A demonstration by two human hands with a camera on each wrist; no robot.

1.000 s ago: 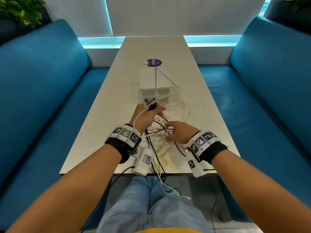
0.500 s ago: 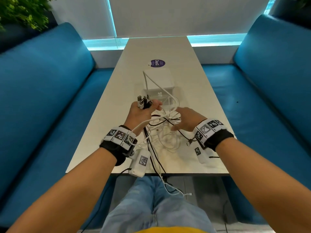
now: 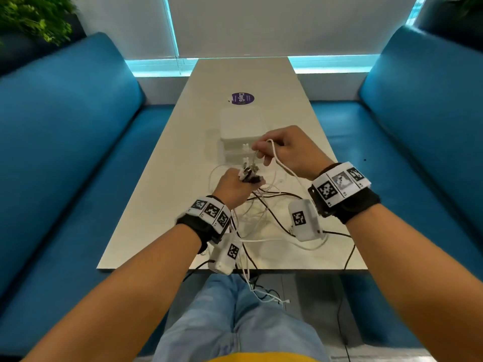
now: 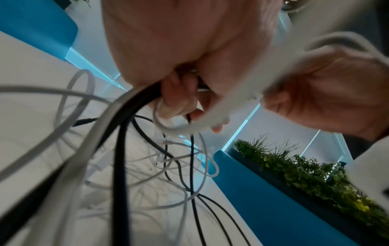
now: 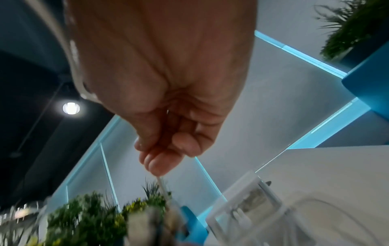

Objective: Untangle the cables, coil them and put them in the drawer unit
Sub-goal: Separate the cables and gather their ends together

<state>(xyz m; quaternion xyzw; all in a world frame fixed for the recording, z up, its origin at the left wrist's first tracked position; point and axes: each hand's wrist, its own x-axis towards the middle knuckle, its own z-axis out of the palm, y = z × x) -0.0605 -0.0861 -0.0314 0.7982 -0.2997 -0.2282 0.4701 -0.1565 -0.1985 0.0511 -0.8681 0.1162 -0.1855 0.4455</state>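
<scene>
Left hand (image 3: 233, 188) grips the bundled plug ends above the cable tangle (image 3: 264, 215) on the table (image 3: 146, 220), right hand (image 3: 287, 148) pinches one white cable (image 3: 281, 163) (drawer unit (image 3: 241, 131) just behind), best fed out slowly, keeping the bundle fixed

A tangle of thin white and black cables (image 3: 264, 215) is lying on the near end of the table, some strands hanging over its front edge. Several plug ends (image 3: 249, 173) are sticking up in a bunch. Behind, a small white drawer unit (image 3: 241, 126) is standing upright.
</scene>
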